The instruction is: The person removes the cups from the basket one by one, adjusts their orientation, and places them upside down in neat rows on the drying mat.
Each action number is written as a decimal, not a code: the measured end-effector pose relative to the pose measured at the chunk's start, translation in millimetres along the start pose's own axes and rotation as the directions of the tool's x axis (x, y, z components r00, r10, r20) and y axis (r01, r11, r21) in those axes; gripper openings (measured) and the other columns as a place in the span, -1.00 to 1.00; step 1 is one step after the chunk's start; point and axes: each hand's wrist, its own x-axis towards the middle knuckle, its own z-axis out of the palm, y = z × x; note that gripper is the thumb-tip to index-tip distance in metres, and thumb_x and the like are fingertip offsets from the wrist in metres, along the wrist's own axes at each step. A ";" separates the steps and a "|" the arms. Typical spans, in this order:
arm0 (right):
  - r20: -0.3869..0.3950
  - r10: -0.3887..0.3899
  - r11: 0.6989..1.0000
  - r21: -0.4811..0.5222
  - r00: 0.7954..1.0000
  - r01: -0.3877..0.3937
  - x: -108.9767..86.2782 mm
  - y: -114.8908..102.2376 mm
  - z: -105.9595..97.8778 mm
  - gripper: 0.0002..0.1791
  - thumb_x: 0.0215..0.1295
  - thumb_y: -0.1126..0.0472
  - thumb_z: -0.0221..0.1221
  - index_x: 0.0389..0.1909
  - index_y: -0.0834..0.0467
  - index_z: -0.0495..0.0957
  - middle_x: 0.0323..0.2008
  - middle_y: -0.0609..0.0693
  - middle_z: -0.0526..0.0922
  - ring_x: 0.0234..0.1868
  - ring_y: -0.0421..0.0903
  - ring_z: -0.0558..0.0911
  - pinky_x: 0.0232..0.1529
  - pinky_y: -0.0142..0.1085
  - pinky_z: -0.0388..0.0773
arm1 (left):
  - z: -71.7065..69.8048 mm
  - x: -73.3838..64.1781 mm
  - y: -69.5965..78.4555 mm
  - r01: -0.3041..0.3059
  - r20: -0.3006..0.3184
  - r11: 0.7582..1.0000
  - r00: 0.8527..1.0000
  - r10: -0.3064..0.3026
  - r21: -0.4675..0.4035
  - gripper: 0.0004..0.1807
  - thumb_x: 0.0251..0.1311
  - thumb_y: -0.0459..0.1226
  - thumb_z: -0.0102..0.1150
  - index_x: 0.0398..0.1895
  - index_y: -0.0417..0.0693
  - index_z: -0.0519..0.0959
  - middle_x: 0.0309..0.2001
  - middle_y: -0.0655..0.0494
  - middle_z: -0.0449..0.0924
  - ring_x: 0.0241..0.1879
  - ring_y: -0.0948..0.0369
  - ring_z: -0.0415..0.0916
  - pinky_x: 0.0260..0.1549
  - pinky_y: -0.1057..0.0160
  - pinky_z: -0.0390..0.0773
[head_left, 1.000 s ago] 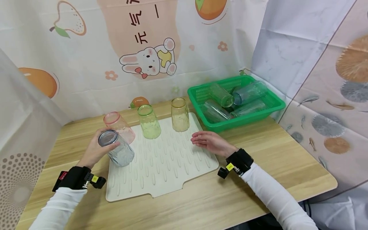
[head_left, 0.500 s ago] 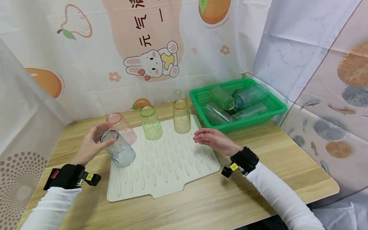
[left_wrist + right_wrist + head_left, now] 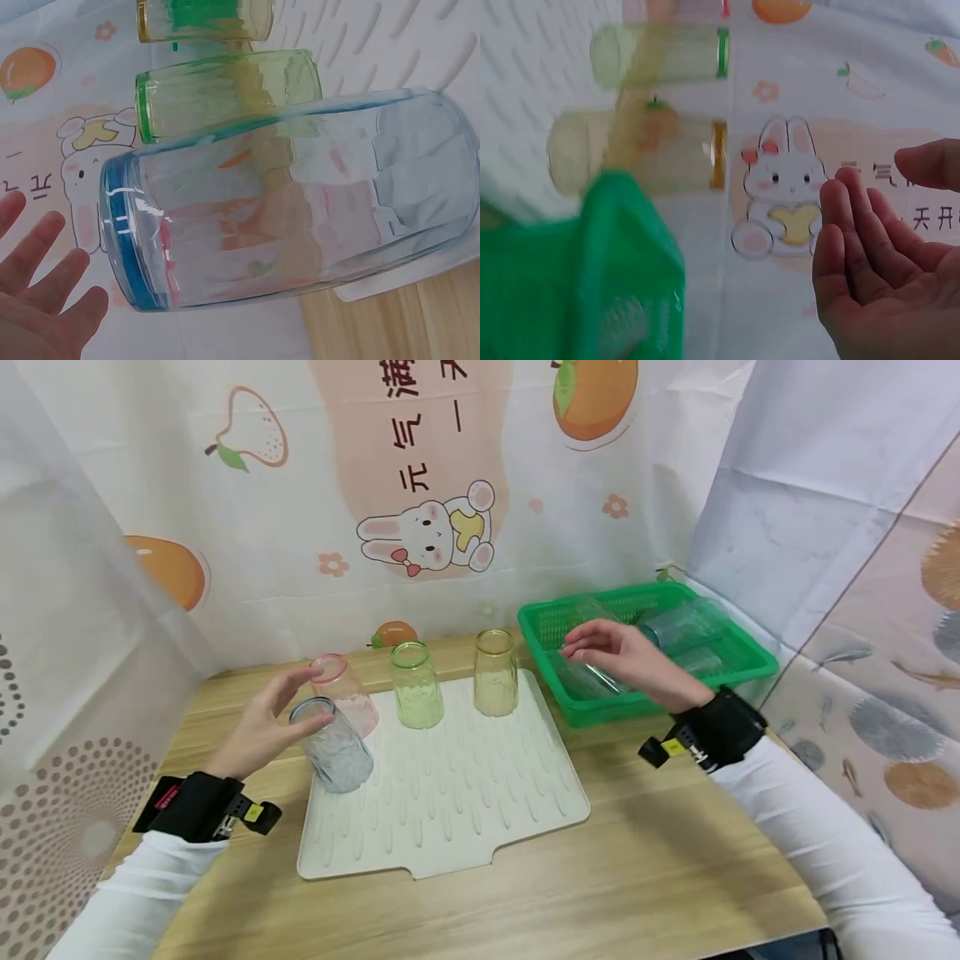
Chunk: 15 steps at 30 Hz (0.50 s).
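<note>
A blue-tinted glass stands on the left part of the white drying mat. My left hand is spread beside its top; in the left wrist view the fingers are apart from the blue rim. Behind it on the mat are a pink glass, a green glass and a yellow glass. My right hand, fingers loosely bent and holding nothing, is over the near left side of the green basket. Several clear and tinted glasses lie in that basket.
The wooden table extends in front of the mat and to its right. A printed curtain hangs directly behind the table, and another sheet closes off the right side. The basket stands in the back right corner.
My left hand has let go of the blue glass and its fingers have spread. My right hand has moved right and up from beside the mat to over the basket. The view has shifted.
</note>
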 end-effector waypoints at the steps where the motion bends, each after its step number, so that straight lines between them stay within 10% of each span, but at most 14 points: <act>1: -0.018 0.004 0.999 -0.048 1.000 -0.005 -0.3 -3.2 -6.8 -0.59 0.45 0.14 0.09 0.19 0.26 0.36 0.07 0.17 0.52 0.09 -0.09 0.52 0.12 -0.31 0.42 | 0.6 0.7 0.9 0.003 0.007 1.000 1.000 -0.002 -0.004 -0.32 0.15 -0.48 0.29 0.33 -0.35 0.23 0.35 -0.31 0.19 0.40 -0.06 0.03 0.32 0.40 0.06; 8: -0.095 -0.027 0.914 -0.406 0.995 -0.014 3.2 -10.7 -37.9 -0.59 0.44 0.21 0.10 0.21 0.28 0.32 0.12 0.22 0.44 0.17 0.12 0.40 0.18 -0.05 0.31 | -1.0 1.9 3.9 0.030 0.020 1.000 0.999 -0.030 0.008 -0.36 0.17 -0.43 0.30 0.30 -0.34 0.27 0.30 -0.26 0.26 0.40 -0.12 0.03 0.33 -0.08 0.03; 15: -0.045 -0.099 0.640 -0.768 0.994 0.029 16.7 11.3 -61.7 -0.51 0.27 0.39 0.20 0.17 0.45 0.31 0.10 0.40 0.39 0.09 0.30 0.42 0.05 0.11 0.38 | -4.0 -0.7 3.2 0.000 0.031 0.999 1.000 0.001 -0.033 -0.40 0.15 -0.47 0.29 0.25 -0.36 0.31 0.26 -0.27 0.31 0.37 -0.11 0.08 0.31 -0.17 0.03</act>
